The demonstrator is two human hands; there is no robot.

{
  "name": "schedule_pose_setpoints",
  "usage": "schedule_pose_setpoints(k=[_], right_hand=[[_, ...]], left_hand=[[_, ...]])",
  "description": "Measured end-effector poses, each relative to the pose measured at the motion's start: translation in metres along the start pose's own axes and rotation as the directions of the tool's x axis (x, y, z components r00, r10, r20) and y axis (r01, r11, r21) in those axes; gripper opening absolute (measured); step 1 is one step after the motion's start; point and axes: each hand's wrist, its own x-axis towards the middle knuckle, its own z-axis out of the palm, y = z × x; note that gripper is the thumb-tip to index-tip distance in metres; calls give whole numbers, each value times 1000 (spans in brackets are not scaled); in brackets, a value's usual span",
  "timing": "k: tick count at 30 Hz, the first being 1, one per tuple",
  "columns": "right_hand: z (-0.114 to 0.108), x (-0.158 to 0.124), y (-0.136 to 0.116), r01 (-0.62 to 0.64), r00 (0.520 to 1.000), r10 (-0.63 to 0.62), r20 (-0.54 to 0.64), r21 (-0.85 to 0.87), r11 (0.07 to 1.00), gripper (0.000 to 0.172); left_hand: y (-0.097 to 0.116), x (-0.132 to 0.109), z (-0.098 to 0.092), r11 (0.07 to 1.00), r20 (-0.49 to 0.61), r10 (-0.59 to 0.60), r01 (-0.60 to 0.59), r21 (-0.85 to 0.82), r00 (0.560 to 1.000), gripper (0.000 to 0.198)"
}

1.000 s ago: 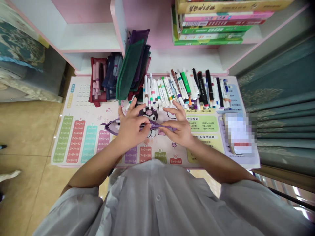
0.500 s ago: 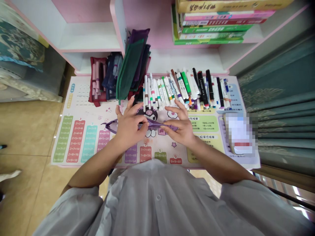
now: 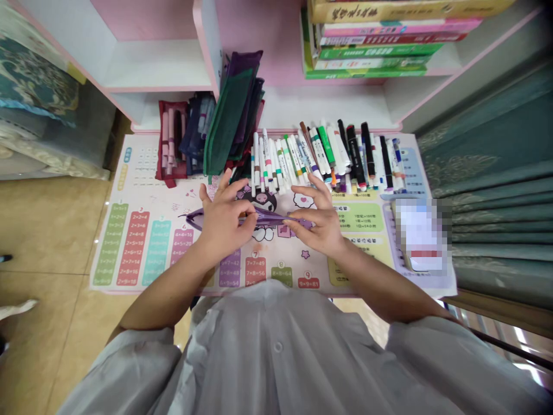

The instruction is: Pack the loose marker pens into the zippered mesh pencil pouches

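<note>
A purple zippered pencil pouch (image 3: pixel 271 218) stretches between my two hands, low over the printed desk mat (image 3: pixel 280 262). My left hand (image 3: pixel 227 222) pinches its upper edge between thumb and forefinger, the other fingers raised. With thumb and forefinger, my right hand (image 3: pixel 317 219) grips the pouch nearer its right end. The pouch's left end gapes a little past my left hand, and my palm hides part of it. Just beyond my fingers lies a row of markers (image 3: pixel 285 161), mostly white-bodied, with some black and green ones.
A green mesh pouch (image 3: pixel 228 121) leans on darker pouches at the back. Beside it are a blue pouch (image 3: pixel 199 129) and a red pouch (image 3: pixel 173 144) holding markers. A phone (image 3: pixel 419 236) lies at the right. Books (image 3: pixel 375 52) are stacked on the shelf; a curtain (image 3: pixel 496 161) hangs right.
My left hand has shifted slightly left along the purple pouch, showing more of its edge between my hands. My right hand still holds its end.
</note>
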Motion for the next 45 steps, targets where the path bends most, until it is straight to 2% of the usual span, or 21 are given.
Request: schedule_pose_setpoints(k=[14,30,41,45], right_hand=[[-8,4,10,50,999,-50,21,6,999,6],[-14,6,20,56,993,-54,104,-14,998,12],[-16,9,19,127,990,-127,64,3,992,9],[-17,9,21,113,990,-112,84,-11,993,11]], left_hand=[[-2,0,-3,999,-7,-28,28,19,1000,17],[-5,1,-3,999,30,-38,37,21,999,17],[-5,2,-8,999,38,-47,46,28,998,17],[-5,1,-9,999,22,-39,39,32,999,17]])
